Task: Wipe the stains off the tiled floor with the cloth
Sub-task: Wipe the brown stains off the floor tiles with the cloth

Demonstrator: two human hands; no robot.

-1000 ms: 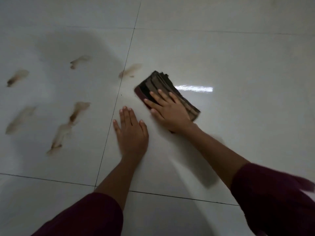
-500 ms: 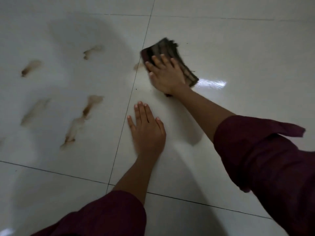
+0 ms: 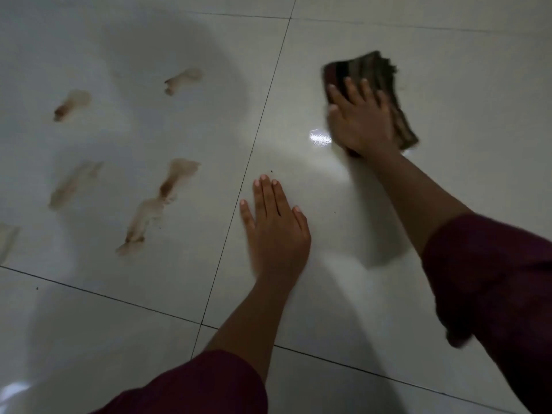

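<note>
A folded dark striped cloth [image 3: 375, 71] lies flat on the white tiled floor [image 3: 463, 100] at the upper right. My right hand [image 3: 360, 122] presses down on it with fingers spread, covering its near half. My left hand [image 3: 276, 230] rests palm-down on the same tile, fingers together, just right of a grout line, holding nothing. Several brown smeared stains mark the tile to the left: a long double smear [image 3: 158, 204], one above it [image 3: 183, 80], one at far left [image 3: 71, 104] and a faint one [image 3: 73, 183].
Dark grout lines [image 3: 260, 127] divide the glossy tiles. A bright light reflection [image 3: 320, 137] glints beside the cloth. Another pale smear [image 3: 6, 240] shows at the left edge. My dark red sleeves fill the bottom and right of the view.
My right hand slid the cloth to the right, away from the grout line. The small stain by that line is gone. My left hand stayed planted.
</note>
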